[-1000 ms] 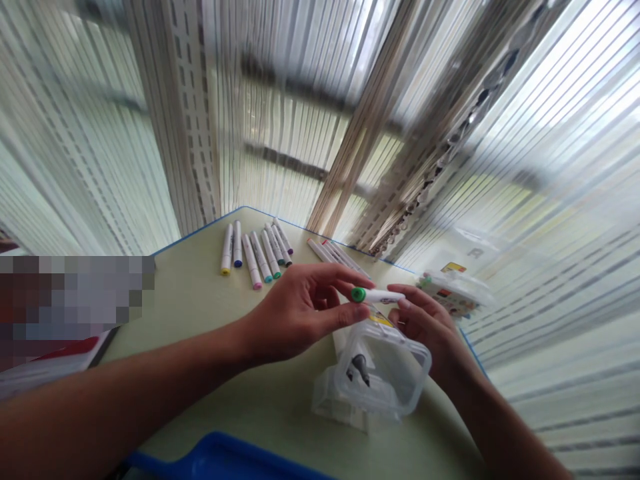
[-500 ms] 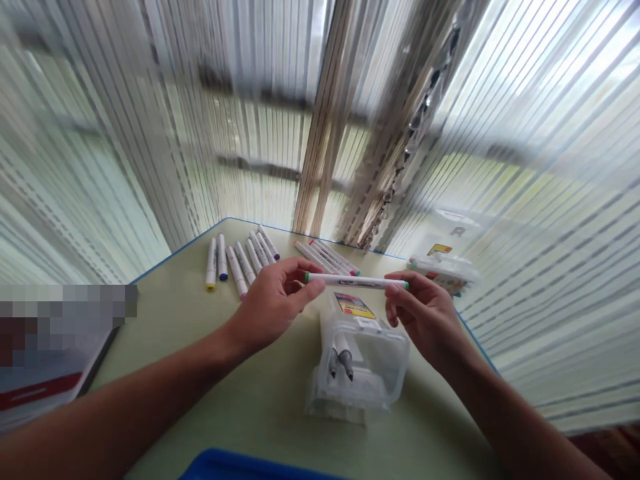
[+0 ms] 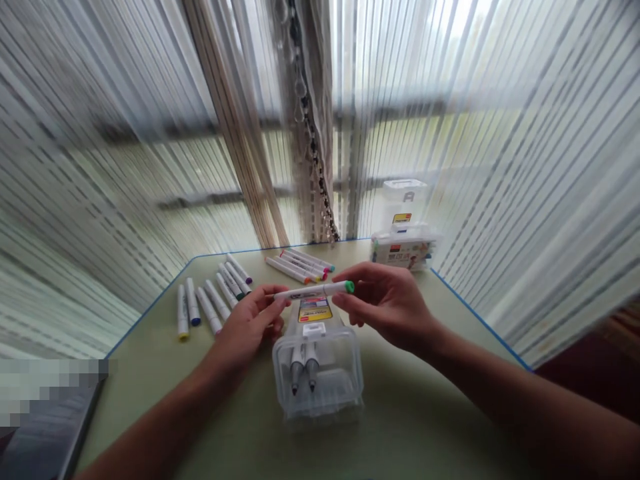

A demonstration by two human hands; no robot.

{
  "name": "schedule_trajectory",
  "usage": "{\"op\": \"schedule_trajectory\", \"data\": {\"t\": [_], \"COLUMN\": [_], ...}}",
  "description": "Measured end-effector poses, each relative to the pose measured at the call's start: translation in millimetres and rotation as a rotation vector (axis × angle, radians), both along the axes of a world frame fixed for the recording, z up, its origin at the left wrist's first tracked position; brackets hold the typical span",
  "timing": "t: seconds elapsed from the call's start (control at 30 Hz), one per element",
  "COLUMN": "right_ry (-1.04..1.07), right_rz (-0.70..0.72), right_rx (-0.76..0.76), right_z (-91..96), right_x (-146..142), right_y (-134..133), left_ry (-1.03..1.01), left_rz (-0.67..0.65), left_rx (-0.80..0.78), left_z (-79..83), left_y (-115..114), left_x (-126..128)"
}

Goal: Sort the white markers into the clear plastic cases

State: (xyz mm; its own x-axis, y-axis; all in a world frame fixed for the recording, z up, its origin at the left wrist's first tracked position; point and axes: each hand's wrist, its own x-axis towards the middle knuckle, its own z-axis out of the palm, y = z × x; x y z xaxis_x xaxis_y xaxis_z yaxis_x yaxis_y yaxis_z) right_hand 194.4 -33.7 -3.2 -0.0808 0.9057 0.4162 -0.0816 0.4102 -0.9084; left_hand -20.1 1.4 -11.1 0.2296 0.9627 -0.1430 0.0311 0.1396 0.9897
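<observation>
A white marker with a green end (image 3: 315, 291) is held level above a clear plastic case, its green end toward the right. My left hand (image 3: 255, 315) pinches its left end between thumb and fingers. Near the green end, my right hand (image 3: 383, 298) is closed on the same marker. Under the marker lies the open clear plastic case (image 3: 320, 393), its mouth facing me and a yellow label on top. Inside it rest two grey-tipped white pens (image 3: 311, 367).
Several white markers (image 3: 210, 300) lie at the left of the green table (image 3: 150, 413); another group (image 3: 300, 267) lies near the back edge. A second clear case (image 3: 403, 247) stands at back right. String curtains (image 3: 240, 133) hang behind. A dark-edged object (image 3: 55, 427) sits at lower left.
The view has turned right, so the table things appear further left. The marker has turned, its right green end now facing more toward me. Both hands still hold it.
</observation>
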Motion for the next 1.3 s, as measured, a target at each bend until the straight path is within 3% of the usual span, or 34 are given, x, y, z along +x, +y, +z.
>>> {"op": "schedule_trajectory", "data": {"t": [0.13, 0.27, 0.37, 0.57, 0.77, 1.1, 1.3], "right_ry": [0.011, 0.012, 0.067, 0.214, 0.225, 0.218, 0.247], "right_rz": [0.016, -0.029, -0.047, 0.110, 0.062, 0.029, 0.029], "right_rx": [-0.001, -0.038, -0.120, -0.350, -0.474, -0.427, -0.293], "right_z": [-0.5, 0.4, -2.3, -13.9, -12.5, -11.1, -10.2], "right_x": [0.8, 4.5, 9.4, 14.2, 10.3, 9.9, 13.4], "right_y": [1.4, 3.8, 9.0, 18.4, 15.3, 15.1, 16.1], "left_ry": [-0.009, -0.045, -0.101, -0.046, -0.005, 0.000, 0.165], "left_rz": [0.011, 0.077, 0.107, 0.056, 0.002, 0.006, 0.050], "left_rx": [0.009, 0.165, 0.310, 0.489, 0.594, 0.620, 0.548], "left_z": [-0.5, 2.4, 8.1, 16.6, 14.8, 12.1, 2.0], "left_y": [2.1, 2.0, -4.8, -24.7, -30.6, -24.8, -8.5], "left_x": [0.7, -2.5, -5.3, -5.3, -7.3, -8.3, -9.7]}}
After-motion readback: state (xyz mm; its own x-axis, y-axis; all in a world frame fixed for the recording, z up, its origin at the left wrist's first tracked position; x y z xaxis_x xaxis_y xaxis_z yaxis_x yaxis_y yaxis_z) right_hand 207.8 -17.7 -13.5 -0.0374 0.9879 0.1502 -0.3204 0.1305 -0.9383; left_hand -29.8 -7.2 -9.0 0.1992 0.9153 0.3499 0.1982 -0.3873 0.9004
